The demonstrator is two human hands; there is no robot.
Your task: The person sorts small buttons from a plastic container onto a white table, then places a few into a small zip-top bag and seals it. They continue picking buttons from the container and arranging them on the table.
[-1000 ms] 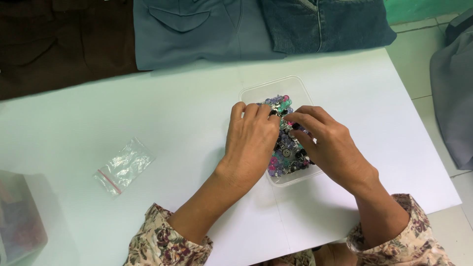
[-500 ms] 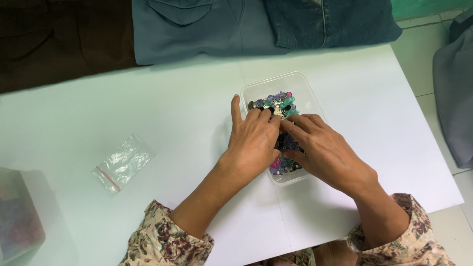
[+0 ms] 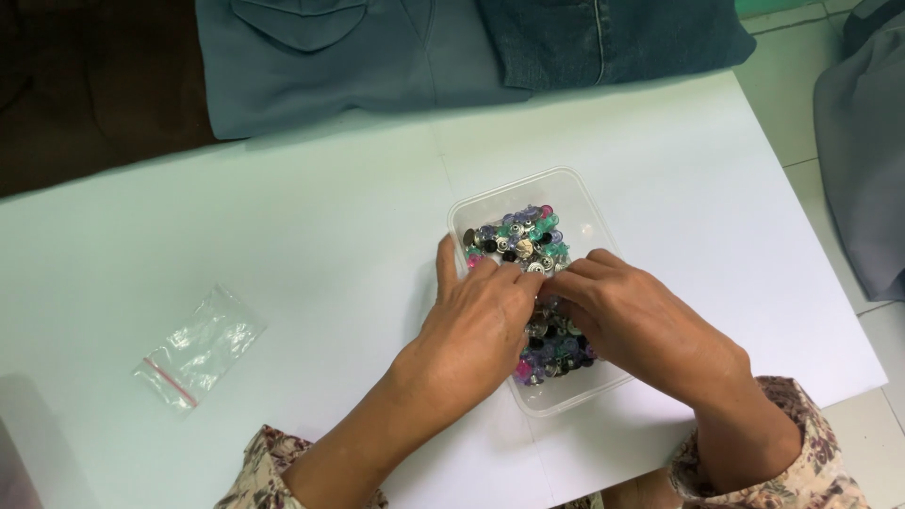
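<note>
I am watching both hands working inside the clear tub (image 3: 586, 203) of mixed buttons (image 3: 523, 243): my left hand (image 3: 481, 325) and right hand (image 3: 632, 320) are meeting fingertips over its middle, pinching buttons; exact grasp I cannot tell.

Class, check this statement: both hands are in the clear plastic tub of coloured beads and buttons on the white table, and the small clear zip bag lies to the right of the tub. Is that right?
Not quite. The head view shows the zip bag lying to the left of the tub, not the right. The rest holds: the left hand and right hand are both in the tub of beads and buttons on the white table.
</note>
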